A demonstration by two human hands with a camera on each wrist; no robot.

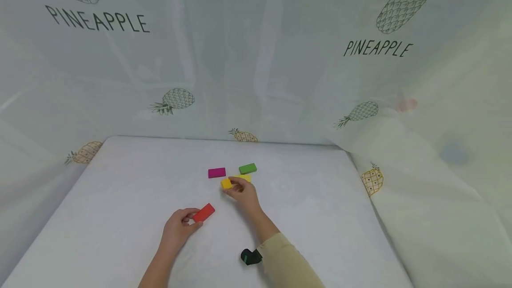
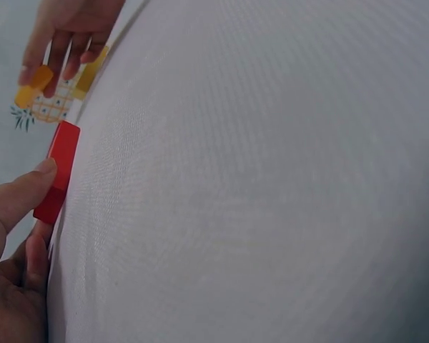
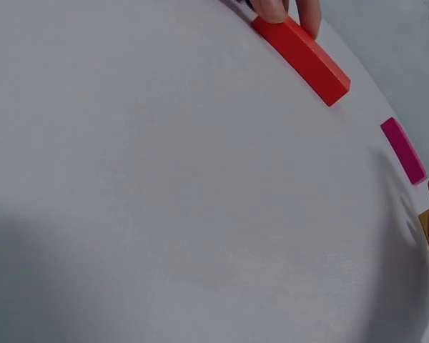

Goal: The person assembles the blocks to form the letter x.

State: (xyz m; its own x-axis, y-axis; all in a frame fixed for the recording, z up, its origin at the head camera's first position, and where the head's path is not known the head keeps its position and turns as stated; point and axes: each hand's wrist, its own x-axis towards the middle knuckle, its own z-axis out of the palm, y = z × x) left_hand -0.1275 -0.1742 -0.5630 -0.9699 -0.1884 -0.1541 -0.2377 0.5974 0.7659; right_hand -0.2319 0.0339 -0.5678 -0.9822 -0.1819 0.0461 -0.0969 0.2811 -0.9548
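Grips: left hand [image 1: 177, 231] pinching red block [image 1: 204, 213], right hand [image 1: 246, 195] pinching orange-yellow block [image 1: 226, 184]
I judge both light, rigid, slightly slick, best grasped across opposite sides

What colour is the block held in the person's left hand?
Red: the block in the left hand shows best in the right wrist view.

A broad white surface [image 2: 250, 186] fills most of the view, its edge slanting along the left side. At lower left, a person's left hand [image 2: 11, 293] pinches a red rectangular block [image 2: 66, 151], thumb laid across its face. At upper left, the right hand [image 2: 73, 32] reaches downward, holding an orange-yellow block [image 2: 30, 93]; beside its fingers sits another yellow block [image 2: 90, 76]. Behind is a pale backdrop [image 2: 6, 43] with a printed pineapple [image 2: 53, 108].
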